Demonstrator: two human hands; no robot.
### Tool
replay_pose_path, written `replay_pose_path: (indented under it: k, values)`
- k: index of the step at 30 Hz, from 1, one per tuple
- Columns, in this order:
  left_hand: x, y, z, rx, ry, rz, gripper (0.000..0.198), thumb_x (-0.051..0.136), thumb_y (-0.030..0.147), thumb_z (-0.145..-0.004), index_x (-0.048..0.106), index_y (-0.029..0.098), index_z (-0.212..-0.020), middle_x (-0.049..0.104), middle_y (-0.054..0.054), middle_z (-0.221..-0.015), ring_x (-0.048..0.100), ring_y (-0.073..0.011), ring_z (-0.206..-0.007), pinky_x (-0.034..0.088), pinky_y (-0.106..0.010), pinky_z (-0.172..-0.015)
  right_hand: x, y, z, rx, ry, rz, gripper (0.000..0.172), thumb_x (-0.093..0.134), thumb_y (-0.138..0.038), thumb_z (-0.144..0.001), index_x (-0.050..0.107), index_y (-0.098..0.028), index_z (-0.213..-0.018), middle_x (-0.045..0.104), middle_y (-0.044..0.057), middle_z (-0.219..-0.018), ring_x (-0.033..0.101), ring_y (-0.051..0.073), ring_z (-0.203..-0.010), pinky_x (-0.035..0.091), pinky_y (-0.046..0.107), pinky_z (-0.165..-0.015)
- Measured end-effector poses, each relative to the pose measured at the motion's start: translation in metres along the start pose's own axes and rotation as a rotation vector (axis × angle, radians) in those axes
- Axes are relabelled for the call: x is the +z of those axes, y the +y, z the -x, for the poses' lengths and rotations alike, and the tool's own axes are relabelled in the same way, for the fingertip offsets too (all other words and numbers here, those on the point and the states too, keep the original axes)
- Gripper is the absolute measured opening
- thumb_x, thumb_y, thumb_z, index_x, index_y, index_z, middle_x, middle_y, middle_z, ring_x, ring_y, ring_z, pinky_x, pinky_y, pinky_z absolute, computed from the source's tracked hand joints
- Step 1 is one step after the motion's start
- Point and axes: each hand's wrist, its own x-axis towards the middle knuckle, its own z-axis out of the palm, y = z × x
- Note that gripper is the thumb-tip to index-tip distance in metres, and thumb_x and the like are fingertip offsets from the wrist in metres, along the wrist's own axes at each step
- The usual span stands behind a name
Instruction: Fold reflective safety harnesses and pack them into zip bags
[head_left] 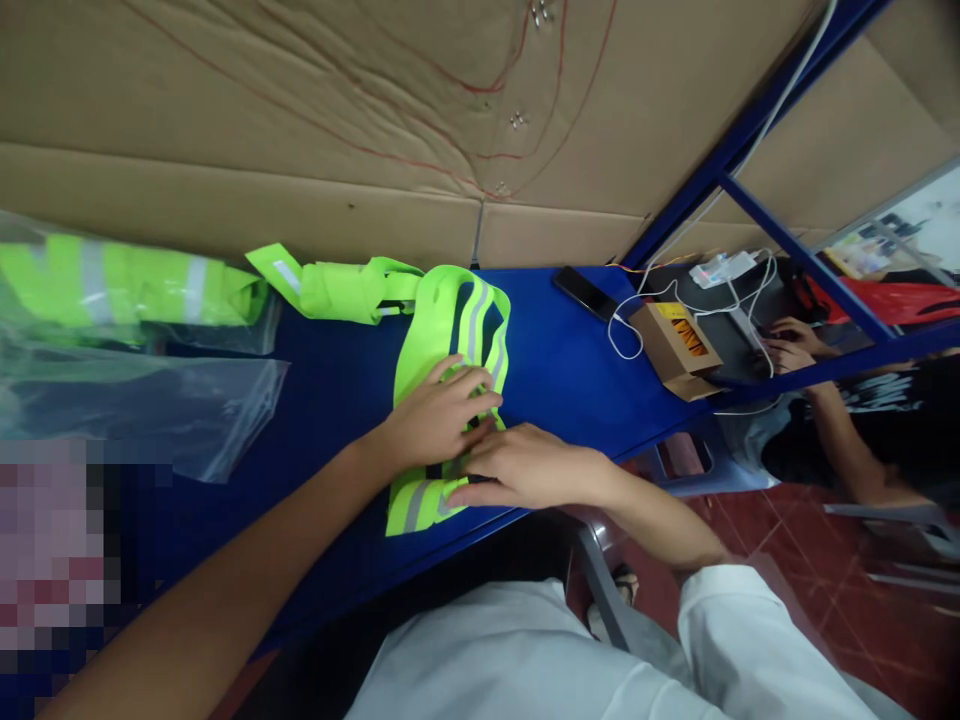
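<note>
A neon yellow-green safety vest (442, 330) with grey reflective stripes lies folded lengthwise on the blue table (570, 370). My left hand (442, 415) rests flat on the middle of the vest, fingers stretched out. My right hand (517, 465) lies beside it on the vest's near part, fingers pressing down near a dark strip. A second rolled vest strap (337, 285) lies just behind, against the cardboard wall.
Clear plastic bags (150, 400), one with a folded vest (127, 280) inside, lie at left. A black phone (585, 292), a small cardboard box (675, 345) and white cables (637, 320) sit at right. Another person's hands (787, 345) work beyond the blue frame.
</note>
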Motion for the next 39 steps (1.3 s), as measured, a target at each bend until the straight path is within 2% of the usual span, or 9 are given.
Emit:
replay_pose_path:
  k: [6,9,14,17,19,21,26,33,39]
  values:
    - [0.005,-0.002,0.002,-0.033,-0.009,0.144,0.029,0.048,0.027,-0.104,0.073,0.022,-0.119,0.066,-0.011,-0.132,0.059,-0.0266,-0.131,0.032,-0.058,-0.124,-0.005,0.016,-0.014,-0.06,0.005,-0.229,0.042,0.052,-0.053,-0.107,0.069,-0.018,-0.093,0.069,-0.001,-0.085,0.057,0.009,-0.075,0.035,0.022,-0.067]
    - [-0.004,-0.008,-0.001,-0.113,0.058,0.216,0.037,0.04,0.032,-0.109,0.075,0.022,-0.109,0.068,-0.008,-0.129,0.063,-0.0226,-0.125,0.045,-0.049,-0.117,-0.001,0.012,-0.01,-0.027,0.011,-0.163,0.042,0.051,-0.055,-0.107,0.07,-0.021,-0.094,0.068,-0.003,-0.08,0.054,0.007,-0.067,0.028,0.023,-0.059]
    - [-0.072,0.014,0.024,-0.457,0.304,0.359,0.034,0.045,0.044,-0.108,0.071,0.023,-0.114,0.071,-0.005,-0.124,0.067,-0.0209,-0.117,0.054,-0.036,-0.106,0.009,-0.005,0.009,0.043,0.104,-0.001,0.05,0.042,-0.062,-0.108,0.071,-0.023,-0.095,0.066,-0.002,-0.072,0.057,0.008,-0.066,0.019,0.026,-0.055]
    - [-0.099,0.055,0.067,-0.717,0.246,0.269,0.035,0.053,0.058,-0.101,0.072,0.031,-0.114,0.077,0.0,-0.112,0.075,-0.0226,-0.095,0.062,-0.035,-0.082,0.015,-0.01,0.018,0.043,0.197,0.02,0.049,0.042,-0.06,-0.108,0.071,-0.022,-0.096,0.068,-0.001,-0.077,0.062,0.009,-0.07,0.021,0.029,-0.056]
    - [-0.092,0.084,0.094,-0.835,0.269,0.267,0.039,0.052,0.058,-0.101,0.073,0.031,-0.118,0.08,0.0,-0.111,0.078,-0.0247,-0.097,0.065,-0.035,-0.08,0.018,-0.01,0.02,0.052,0.252,0.016,0.047,0.043,-0.059,-0.108,0.071,-0.023,-0.099,0.069,-0.001,-0.078,0.065,0.01,-0.073,0.024,0.03,-0.058]
    - [-0.068,0.108,0.112,-0.911,0.229,0.33,0.04,0.05,0.052,-0.104,0.07,0.029,-0.128,0.078,-0.001,-0.122,0.077,-0.0248,-0.109,0.066,-0.036,-0.089,0.02,-0.009,0.02,0.054,0.287,0.024,0.046,0.043,-0.058,-0.108,0.071,-0.022,-0.099,0.067,-0.001,-0.076,0.065,0.011,-0.072,0.026,0.03,-0.058]
    - [-0.013,0.142,0.117,-0.999,0.39,0.394,0.044,0.051,0.042,-0.105,0.059,0.032,-0.147,0.067,-0.003,-0.145,0.064,-0.026,-0.134,0.057,-0.041,-0.112,0.024,-0.008,0.016,0.058,0.325,0.077,0.046,0.044,-0.056,-0.109,0.073,-0.021,-0.103,0.066,0.0,-0.073,0.064,0.012,-0.071,0.03,0.029,-0.06]
    - [0.001,0.164,0.111,-1.165,0.535,0.672,0.049,0.054,0.042,-0.106,0.05,0.037,-0.155,0.052,-0.002,-0.16,0.047,-0.0272,-0.151,0.041,-0.051,-0.125,0.029,-0.003,0.021,0.058,0.394,0.071,0.046,0.047,-0.056,-0.108,0.073,-0.019,-0.098,0.072,0.0,-0.078,0.069,0.012,-0.076,0.035,0.027,-0.064]
    - [0.012,0.168,0.102,-1.278,0.713,0.813,0.06,0.065,0.043,-0.1,0.043,0.033,-0.155,0.059,-0.01,-0.153,0.06,-0.0287,-0.139,0.059,-0.044,-0.11,0.023,0.0,0.024,0.038,0.496,0.066,0.045,0.048,-0.051,-0.108,0.069,-0.017,-0.087,0.071,-0.001,-0.075,0.067,0.011,-0.071,0.035,0.028,-0.063]
